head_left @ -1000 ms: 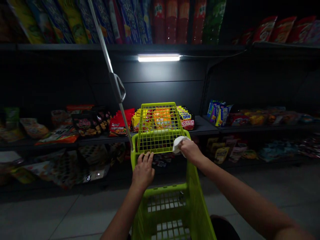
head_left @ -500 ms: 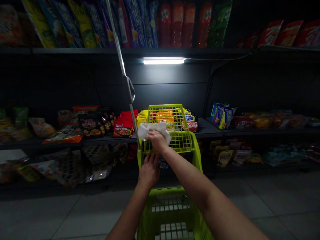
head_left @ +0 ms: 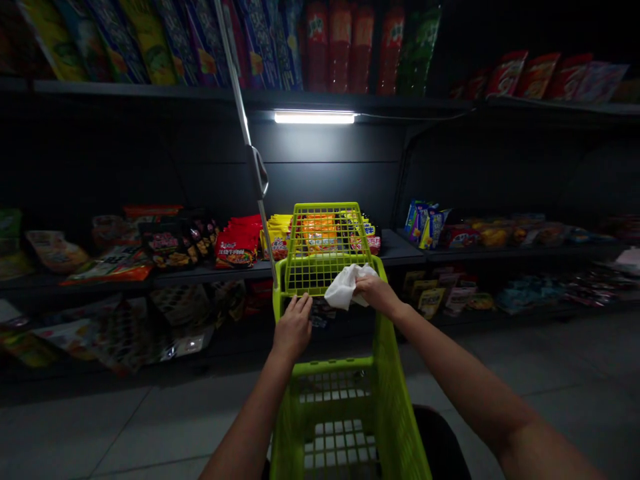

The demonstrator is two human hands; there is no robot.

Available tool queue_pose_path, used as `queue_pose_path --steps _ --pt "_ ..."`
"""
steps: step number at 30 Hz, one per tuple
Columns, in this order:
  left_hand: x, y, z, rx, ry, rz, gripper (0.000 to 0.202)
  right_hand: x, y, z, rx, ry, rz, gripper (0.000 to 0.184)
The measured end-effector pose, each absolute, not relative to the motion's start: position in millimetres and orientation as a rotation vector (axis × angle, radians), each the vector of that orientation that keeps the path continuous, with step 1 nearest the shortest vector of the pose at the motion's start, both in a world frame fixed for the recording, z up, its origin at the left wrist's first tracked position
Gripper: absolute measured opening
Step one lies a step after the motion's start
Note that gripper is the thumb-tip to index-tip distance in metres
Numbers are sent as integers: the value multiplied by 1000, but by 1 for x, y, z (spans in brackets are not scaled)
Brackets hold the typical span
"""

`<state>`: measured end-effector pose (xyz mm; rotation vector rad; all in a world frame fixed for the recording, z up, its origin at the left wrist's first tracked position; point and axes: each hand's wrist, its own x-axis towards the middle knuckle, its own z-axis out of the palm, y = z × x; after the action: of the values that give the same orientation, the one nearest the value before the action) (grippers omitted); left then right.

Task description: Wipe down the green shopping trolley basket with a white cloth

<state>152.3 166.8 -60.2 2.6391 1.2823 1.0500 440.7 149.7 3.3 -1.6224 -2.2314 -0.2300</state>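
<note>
In front of me stands a lime-green plastic shopping basket cart (head_left: 395, 373) with a grid-patterned upper basket panel (head_left: 320, 267). My right hand (head_left: 376, 292) is closed round a crumpled white cloth (head_left: 345, 287), which lies at the right end of the panel's lower edge. My left hand (head_left: 295, 325) touches the same edge near its left end, fingers stretched out and holding nothing. A thin metal pole (head_left: 237, 87) with a dark clip rises from the cart's left side.
Snack packs fill the dark shelf (head_left: 405, 253) behind the cart, among them red noodle bags (head_left: 237, 243). Bottles of red drink (head_left: 340, 47) stand on the shelf above. A lit tube lamp (head_left: 315, 118) hangs under it. Pale floor tiles (head_left: 125, 413) surround the cart.
My right hand has moved the white cloth from the left part of the grid panel to the right and slightly down. My left hand stays near the lower edge. The view has shifted a little.
</note>
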Motion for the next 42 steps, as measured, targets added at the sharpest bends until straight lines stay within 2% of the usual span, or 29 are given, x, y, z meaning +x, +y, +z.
queue_pose_path --steps 4,7,10,12,14,18,22,26,28,33,38,42 --pt "153 166 -50 2508 1120 1273 60 423 140 12 -1851 -1997 -330 23" --pt "146 164 -50 2261 1156 1540 62 388 148 3 -1639 -2109 -341 31" --pt "128 158 -68 2020 1341 1443 74 380 151 -16 -1463 -2277 -310 46" --pt "113 151 -87 1888 1397 1292 79 394 148 -27 -1411 -2313 -295 46" --pt "102 143 -104 1807 1420 1205 74 410 143 -32 -1395 -2265 -263 41" --pt "99 134 -122 1697 1369 1176 62 392 148 -22 -1370 -1953 14 37" --pt "106 130 -122 1552 1326 1231 59 306 166 -18 -1099 -1684 306 39" --pt "106 125 -125 1360 1298 1319 64 237 142 -59 -1269 -1713 572 29" --pt "107 121 -127 1275 1262 1368 67 227 109 -88 -1336 -1701 699 30" --pt "110 111 -124 1272 1186 1320 66 231 39 -129 -1361 -1914 1364 27" --pt "103 116 -118 1500 1289 1215 63 216 43 -139 -1468 -1685 1302 19" --pt "102 119 -118 1480 1278 1178 66 214 86 -133 -1428 -1352 1192 33"
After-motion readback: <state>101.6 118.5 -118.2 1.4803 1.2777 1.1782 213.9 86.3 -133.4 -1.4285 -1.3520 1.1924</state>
